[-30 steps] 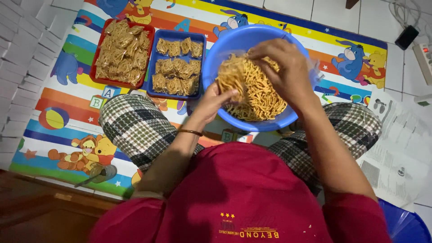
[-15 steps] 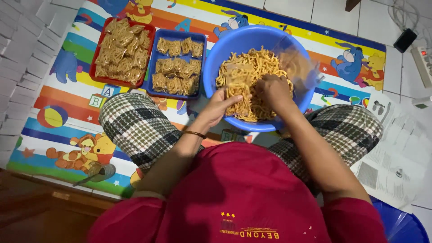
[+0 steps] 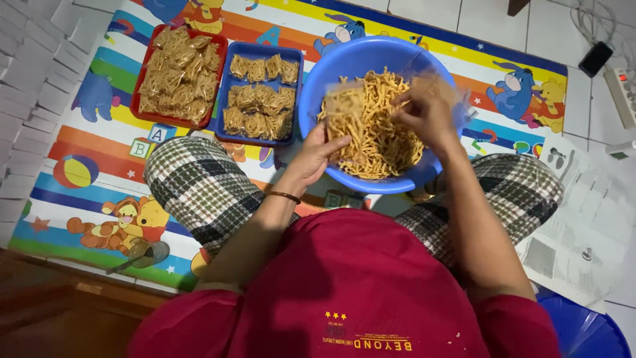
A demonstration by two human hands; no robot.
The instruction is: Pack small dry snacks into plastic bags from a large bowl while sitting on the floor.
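Head view: snack packet [image 3: 344,114] between left fingers [image 3: 329,137].

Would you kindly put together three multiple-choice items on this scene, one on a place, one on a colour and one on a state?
1. Where does the blue tray lie?
A. Between the red tray and the bowl
B. Behind the bowl
C. On the person's lap

2. What colour is the bowl?
A. Green
B. Blue
C. White

3. What is the left hand doing?
A. Resting flat on the mat
B. Gripping the red tray
C. Holding a clear bag of snack sticks over the bowl

Answers: 1 A, the blue tray sits with the red tray on one side and the bowl on the other. 2 B, its rim and wall are plainly blue. 3 C, the fingers close round the filled bag above the sticks, while the right hand is at its top.
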